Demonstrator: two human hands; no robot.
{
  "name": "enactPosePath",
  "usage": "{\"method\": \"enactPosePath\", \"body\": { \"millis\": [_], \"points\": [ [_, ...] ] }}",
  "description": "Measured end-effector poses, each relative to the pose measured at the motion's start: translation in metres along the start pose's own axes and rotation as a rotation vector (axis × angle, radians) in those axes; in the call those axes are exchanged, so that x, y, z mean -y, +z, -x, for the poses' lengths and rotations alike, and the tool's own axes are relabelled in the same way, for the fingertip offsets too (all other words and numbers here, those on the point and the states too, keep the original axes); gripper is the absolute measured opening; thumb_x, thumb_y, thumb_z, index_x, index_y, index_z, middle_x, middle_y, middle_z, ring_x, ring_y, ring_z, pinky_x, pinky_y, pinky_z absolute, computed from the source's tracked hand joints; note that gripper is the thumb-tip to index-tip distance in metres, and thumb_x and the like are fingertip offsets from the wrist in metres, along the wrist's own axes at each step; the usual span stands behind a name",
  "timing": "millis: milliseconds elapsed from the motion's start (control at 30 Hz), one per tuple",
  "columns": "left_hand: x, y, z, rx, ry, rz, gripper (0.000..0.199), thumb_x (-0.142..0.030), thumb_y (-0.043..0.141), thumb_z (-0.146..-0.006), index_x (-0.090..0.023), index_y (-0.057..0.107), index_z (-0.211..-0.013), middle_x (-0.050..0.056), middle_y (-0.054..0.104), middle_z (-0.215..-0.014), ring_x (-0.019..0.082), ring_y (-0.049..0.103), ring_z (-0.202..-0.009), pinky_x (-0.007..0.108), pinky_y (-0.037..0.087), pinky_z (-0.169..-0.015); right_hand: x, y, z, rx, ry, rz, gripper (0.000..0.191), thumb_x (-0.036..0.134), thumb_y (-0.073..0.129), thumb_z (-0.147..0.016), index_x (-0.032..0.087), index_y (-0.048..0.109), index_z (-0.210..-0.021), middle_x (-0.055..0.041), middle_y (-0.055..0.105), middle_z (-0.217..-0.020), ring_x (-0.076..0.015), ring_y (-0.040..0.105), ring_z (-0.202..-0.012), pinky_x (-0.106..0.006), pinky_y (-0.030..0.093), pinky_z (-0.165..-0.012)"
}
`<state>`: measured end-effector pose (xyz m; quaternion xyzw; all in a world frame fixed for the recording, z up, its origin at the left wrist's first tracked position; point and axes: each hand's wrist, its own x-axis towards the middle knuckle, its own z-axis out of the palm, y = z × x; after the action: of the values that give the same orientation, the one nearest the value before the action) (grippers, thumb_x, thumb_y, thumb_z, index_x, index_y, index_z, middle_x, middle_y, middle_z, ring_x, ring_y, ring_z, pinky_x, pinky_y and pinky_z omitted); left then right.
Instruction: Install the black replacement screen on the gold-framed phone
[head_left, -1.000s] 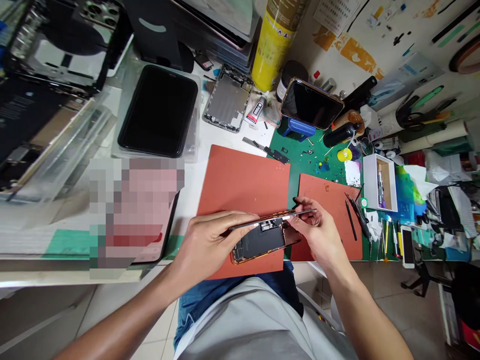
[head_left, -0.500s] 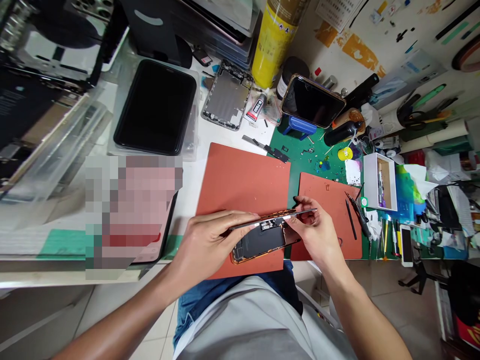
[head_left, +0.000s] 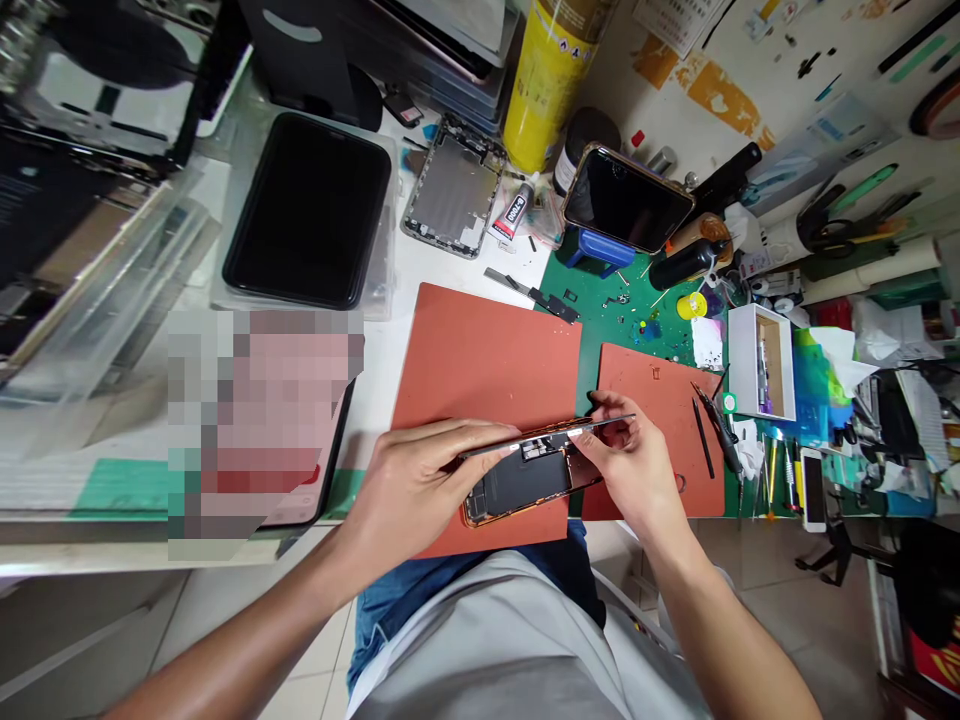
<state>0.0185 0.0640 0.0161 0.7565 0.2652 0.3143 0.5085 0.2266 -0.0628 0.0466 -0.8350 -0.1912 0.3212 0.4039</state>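
Observation:
An opened smartphone body (head_left: 529,487) lies over the near edge of a red-brown mat (head_left: 487,345), its dark battery and inner parts showing. Tilted up above it, nearly edge-on to me, is a thin phone screen panel (head_left: 555,432). My left hand (head_left: 420,475) pinches the panel's left end between thumb and fingers. At the other end, my right hand (head_left: 630,455) grips the panel, thumb on the near side and fingers behind. Whether the fingers also touch the phone body is hidden.
A second mat (head_left: 645,400) at right bears tweezers (head_left: 720,430) and a black stick (head_left: 703,437). Behind stand a phone (head_left: 628,200) on a blue stand (head_left: 596,248), a glue tube (head_left: 515,210), a metal phone frame (head_left: 455,190) and a yellow can (head_left: 544,95). A black tablet-like device (head_left: 311,210) lies left.
Both hands keep their hold on the screen panel, which stays almost still over the phone body. Only a slight shift of the camera view shows.

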Motion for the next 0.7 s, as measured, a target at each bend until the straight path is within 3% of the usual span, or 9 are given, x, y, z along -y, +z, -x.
{"method": "enactPosePath", "body": {
  "millis": [400,700],
  "points": [
    [-0.0011,-0.0014,-0.0004,-0.002,-0.028,0.006,0.016,-0.024,0.077,-0.100,-0.031,0.087,-0.110,-0.004,0.088,-0.109,0.016,0.085,-0.094,0.022,0.069,-0.085,-0.0019,0.0018,0.0031,-0.015,-0.022,0.038,0.054,0.046,0.084,-0.079,0.022,0.071,-0.125,-0.0052,0.071,-0.106,-0.0220,0.067,-0.087,-0.040,0.055,-0.085],
    [0.0001,-0.0005,-0.0005,0.005,-0.035,-0.004,0.014,-0.027,0.076,-0.101,-0.030,0.086,-0.110,-0.002,0.088,-0.108,0.017,0.086,-0.094,0.024,0.070,-0.084,-0.0036,0.0025,0.0050,-0.031,-0.024,0.039,0.050,0.045,0.085,-0.080,0.022,0.071,-0.122,-0.0105,0.075,-0.120,-0.0221,0.068,-0.088,-0.039,0.055,-0.082]
  ]
}}
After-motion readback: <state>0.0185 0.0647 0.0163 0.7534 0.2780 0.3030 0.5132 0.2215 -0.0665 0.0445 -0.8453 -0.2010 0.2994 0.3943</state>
